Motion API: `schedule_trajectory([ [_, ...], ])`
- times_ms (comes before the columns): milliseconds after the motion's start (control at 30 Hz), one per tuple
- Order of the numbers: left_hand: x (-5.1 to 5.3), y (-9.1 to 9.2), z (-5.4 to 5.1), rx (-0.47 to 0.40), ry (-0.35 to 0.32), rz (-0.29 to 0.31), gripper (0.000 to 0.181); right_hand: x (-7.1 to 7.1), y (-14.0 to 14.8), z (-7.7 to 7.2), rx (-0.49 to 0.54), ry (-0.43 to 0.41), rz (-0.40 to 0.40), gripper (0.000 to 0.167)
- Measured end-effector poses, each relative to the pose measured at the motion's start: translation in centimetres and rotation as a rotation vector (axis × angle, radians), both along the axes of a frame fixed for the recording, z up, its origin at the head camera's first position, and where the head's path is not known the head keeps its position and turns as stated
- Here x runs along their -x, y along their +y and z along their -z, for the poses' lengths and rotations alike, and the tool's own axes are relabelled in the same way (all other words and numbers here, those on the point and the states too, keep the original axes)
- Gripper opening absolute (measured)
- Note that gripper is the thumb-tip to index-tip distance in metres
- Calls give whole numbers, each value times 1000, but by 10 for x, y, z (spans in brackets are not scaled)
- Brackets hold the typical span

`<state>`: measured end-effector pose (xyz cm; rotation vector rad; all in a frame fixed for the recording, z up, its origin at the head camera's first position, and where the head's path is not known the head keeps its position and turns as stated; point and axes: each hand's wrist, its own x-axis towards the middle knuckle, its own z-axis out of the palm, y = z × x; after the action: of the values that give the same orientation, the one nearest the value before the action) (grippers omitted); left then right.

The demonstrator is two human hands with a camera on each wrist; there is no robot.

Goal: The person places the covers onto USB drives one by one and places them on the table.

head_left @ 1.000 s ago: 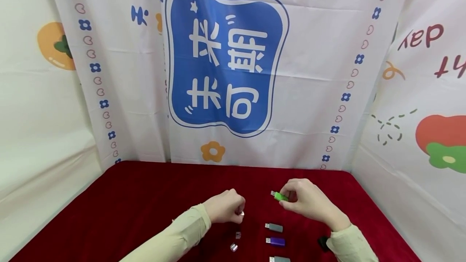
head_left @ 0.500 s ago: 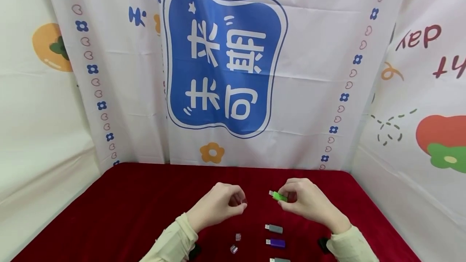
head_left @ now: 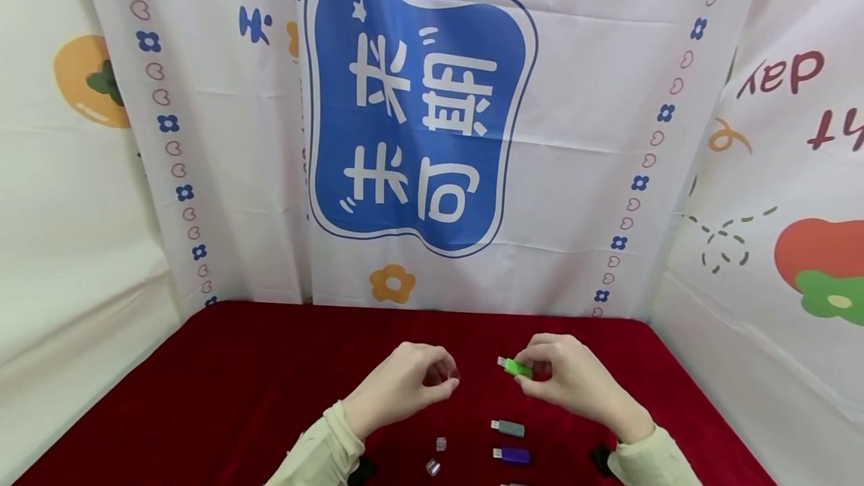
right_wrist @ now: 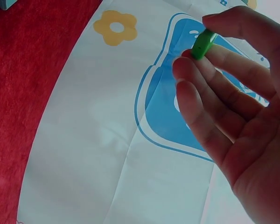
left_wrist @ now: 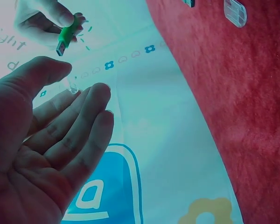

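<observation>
My right hand pinches a green USB stick between thumb and fingers, its metal plug pointing left toward the other hand. In the right wrist view the green stick sits at the fingertips. My left hand faces it across a gap, thumb and fingers curved. The left wrist view shows a small clear cap pinched between the left thumb and fingers; the green stick is apart from it, beyond the thumb.
On the red cloth, a grey USB stick and a purple one lie below the hands, with another cut off at the bottom edge. Two clear caps lie left of them. Dark objects are beside both sleeves. Printed curtains stand behind.
My left hand has risen from near the caps and turned to face the right hand, its fingers less tightly curled. The right hand has barely moved.
</observation>
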<state>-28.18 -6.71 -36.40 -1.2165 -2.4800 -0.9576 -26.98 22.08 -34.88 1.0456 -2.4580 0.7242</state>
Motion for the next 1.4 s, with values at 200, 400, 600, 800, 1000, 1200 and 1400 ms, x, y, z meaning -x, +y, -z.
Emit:
schedule_trajectory([
  [200,1,0,1,2,43,-4,6,-1,-4,0,-2,36,-22,14],
  [400,-3,-1,0,30,50,12,3,-3,-10,-1,-4,47,-42,14],
  [600,-4,0,0,18,91,37,4,-4,-15,-1,-20,39,-45,12],
  [800,-5,2,-2,-1,148,82,6,-6,-21,0,-37,40,-55,14],
  [1000,-7,4,1,-6,155,131,6,-10,-27,5,-64,36,-65,14],
  [1200,-7,4,1,2,153,144,7,-11,-32,7,-85,20,-60,13],
  [1400,-8,6,1,14,158,161,6,-13,-36,7,-93,14,-65,14],
])
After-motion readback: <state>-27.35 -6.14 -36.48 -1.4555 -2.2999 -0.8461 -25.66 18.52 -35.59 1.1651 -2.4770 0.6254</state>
